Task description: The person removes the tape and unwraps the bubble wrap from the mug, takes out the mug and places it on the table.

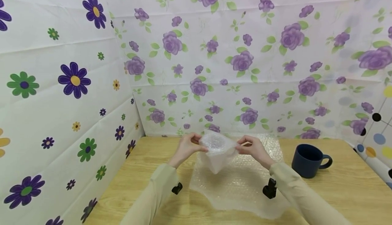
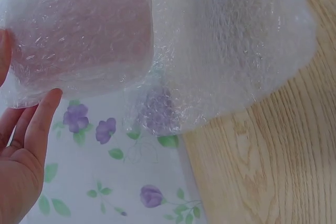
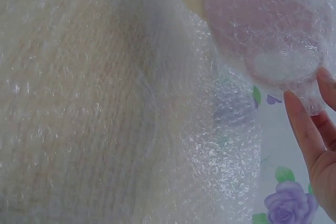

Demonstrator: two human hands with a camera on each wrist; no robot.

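Note:
A pale pinkish thing wrapped in bubble wrap [image 1: 217, 146] is held up between both hands; the layers blur its shape, though a ring-like outline shows through in the right wrist view. My left hand [image 1: 188, 147] pinches the left side of this bundle between thumb and fingers. On the opposite side, the thumb and fingers of my right hand [image 1: 255, 148] pinch the wrap's corner. Below the bundle, a larger bubble wrap sheet [image 1: 242, 191] lies spread on the table. In the left wrist view, the left fingers [image 2: 44, 119] touch the bundle's edge.
A dark blue mug [image 1: 307, 162] stands upright to the right of the sheet, its handle pointing right. The wooden table [image 1: 346, 187] meets flower-printed cloth walls [image 1: 190, 109] at the back and left. Black wrist mounts [image 1: 270, 189] hang under both sleeves.

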